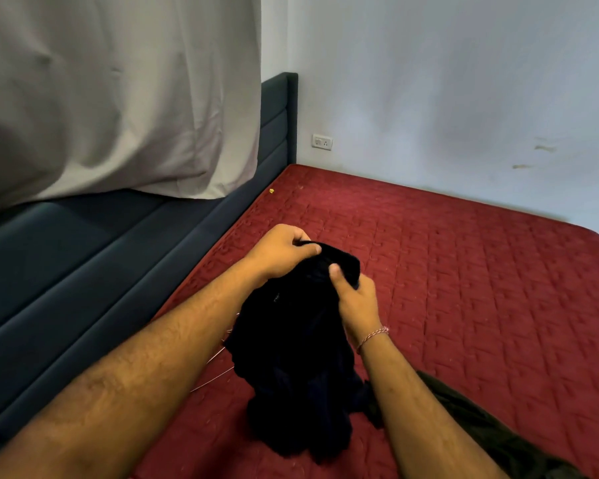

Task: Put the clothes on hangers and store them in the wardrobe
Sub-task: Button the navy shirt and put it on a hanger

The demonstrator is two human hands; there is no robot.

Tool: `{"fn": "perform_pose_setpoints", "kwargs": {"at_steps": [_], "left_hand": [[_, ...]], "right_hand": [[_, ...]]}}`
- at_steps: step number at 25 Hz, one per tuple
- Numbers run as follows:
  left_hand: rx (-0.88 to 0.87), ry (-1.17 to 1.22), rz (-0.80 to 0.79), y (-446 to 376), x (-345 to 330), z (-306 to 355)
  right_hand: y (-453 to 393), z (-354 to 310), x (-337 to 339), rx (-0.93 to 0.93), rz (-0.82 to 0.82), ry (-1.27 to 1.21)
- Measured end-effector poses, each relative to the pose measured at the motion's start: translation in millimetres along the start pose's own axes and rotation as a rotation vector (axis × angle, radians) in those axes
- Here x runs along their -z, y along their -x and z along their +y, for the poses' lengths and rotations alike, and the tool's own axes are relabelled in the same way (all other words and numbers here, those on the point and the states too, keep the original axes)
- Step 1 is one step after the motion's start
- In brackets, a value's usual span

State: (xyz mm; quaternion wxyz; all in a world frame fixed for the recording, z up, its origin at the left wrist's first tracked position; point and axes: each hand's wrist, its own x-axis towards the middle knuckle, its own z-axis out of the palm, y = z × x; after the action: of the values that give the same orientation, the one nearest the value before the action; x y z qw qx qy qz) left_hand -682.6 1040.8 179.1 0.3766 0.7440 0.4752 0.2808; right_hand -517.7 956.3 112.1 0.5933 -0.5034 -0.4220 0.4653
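Note:
A black garment (291, 357) hangs bunched above the red mattress (481, 305), its lower part piled on the bed. My left hand (281, 252) grips its top edge on the left. My right hand (355, 302) pinches the same top edge on the right, thumb pressed into the cloth. Thin metal hanger wires (215, 378) poke out from under the garment on its left side; the rest of the hanger is hidden. A dark olive garment (491, 430) lies on the mattress under my right forearm.
A dark blue padded headboard (84, 271) runs along the left of the bed. A grey curtain (118, 98) hangs over it. White walls stand behind, with a socket (322, 142) low near the corner. No wardrobe is in view.

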Motion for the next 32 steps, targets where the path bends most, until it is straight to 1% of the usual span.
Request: {"fn": "perform_pose_setpoints", "kwargs": {"at_steps": [1,2,3,4,5,6,7,8,9,11,12,13,14,15,16,17,18,19,20,21,22,23,25,26,27,28,29,30,32], "left_hand": [[-0.061,-0.047,-0.131,2.0,7.2,-5.5],[-0.116,-0.182,-0.251,5.7,13.8,-16.0],[-0.141,-0.379,-0.332,10.5,19.2,-30.2],[-0.12,-0.582,-0.341,14.3,23.2,-49.0],[-0.044,-0.72,-0.298,20.4,27.5,-69.5],[0.057,-0.764,-0.213,29.2,30.7,-90.6],[0.176,-0.745,-0.116,40.3,31.4,-116.8],[0.269,-0.651,-0.032,51.5,30.7,-136.2],[0.334,-0.49,0.045,58.0,29.8,-149.6],[0.42,-0.023,0.193,63.6,27.5,-156.0],[0.44,0.168,0.246,63.0,26.7,-152.4],[0.44,0.291,0.271,63.1,30.7,-146.2],[0.429,0.384,0.249,63.1,38.9,-142.0],[0.412,0.461,0.169,63.3,50.7,-142.9],[0.388,0.514,0.024,64.1,65.5,-145.8],[0.384,0.482,-0.138,62.9,81.6,-155.7],[0.382,0.326,-0.32,61.1,97.7,-164.4],[0.399,0.076,-0.463,59.4,111.4,-172.7],[0.413,-0.146,-0.536,57.5,120.4,-180.6],[0.427,-0.255,-0.518,56.3,126.0,-187.7],[0.44,-0.219,-0.46,56.1,130.4,-196.8],[0.462,-0.087,-0.382,57.3,133.9,-207.3],[0.504,0.342,-0.18,64.5,138.6,-219.2],[0.481,0.541,-0.108,66.4,144.7,-221.7],[0.444,0.682,-0.099,67.3,154.6,-220.3],[0.384,0.742,-0.153,64.7,165.0,-219.0],[0.326,0.717,-0.235,60.4,176.8,-217.9],[0.283,0.621,-0.322,54.7,190.1,-216.7],[0.258,0.194,-0.409,43.7,210.9,-215.6]], "right_hand": [[-7.3,-6.3,3.0,-0.028,0.017,-0.019],[-12.0,-13.0,6.4,-0.064,0.002,-0.028],[-15.4,-19.3,9.6,-0.102,-0.012,-0.053],[-19.0,-26.6,13.0,-0.155,0.03,-0.095],[-22.9,-30.3,18.3,-0.219,0.096,-0.18],[-26.2,-31.9,23.6,-0.292,0.152,-0.255],[-29.7,-32.8,29.5,-0.365,0.172,-0.295],[-32.6,-32.8,35.5,-0.419,0.172,-0.293],[-35.7,-30.2,42.4,-0.451,0.181,-0.267],[-40.6,-18.5,55.3,-0.433,0.189,-0.089],[-39.6,-14.6,60.9,-0.384,0.202,0.054],[-38.2,-9.8,67.3,-0.328,0.209,0.194],[-36.0,-6.9,74.0,-0.279,0.209,0.312],[-33.0,-6.4,80.3,-0.238,0.179,0.38],[-29.0,-8.9,85.0,-0.184,0.112,0.404],[-25.9,-12.1,88.5,-0.141,0.021,0.396],[-23.1,-17.1,89.3,-0.136,-0.058,0.369],[-22.3,-21.2,88.2,-0.164,-0.115,0.335],[-21.5,-26.5,84.8,-0.201,-0.153,0.313],[-20.9,-29.9,80.4,-0.226,-0.177,0.309],[-20.6,-31.8,72.2,-0.242,-0.18,0.318],[-19.4,-33.3,63.8,-0.252,-0.165,0.342],[-12.4,-37.4,48.5,-0.266,-0.131,0.445],[-8.2,-39.6,42.0,-0.269,-0.127,0.516],[-4.2,-41.5,35.7,-0.269,-0.128,0.569],[-1.5,-42.3,31.2,-0.267,-0.111,0.596],[0.2,-41.8,28.1,-0.273,-0.069,0.591],[1.4,-41.0,23.5,-0.285,-0.011,0.585],[5.3,-42.7,14.1,-0.299,0.057,0.626]]}}
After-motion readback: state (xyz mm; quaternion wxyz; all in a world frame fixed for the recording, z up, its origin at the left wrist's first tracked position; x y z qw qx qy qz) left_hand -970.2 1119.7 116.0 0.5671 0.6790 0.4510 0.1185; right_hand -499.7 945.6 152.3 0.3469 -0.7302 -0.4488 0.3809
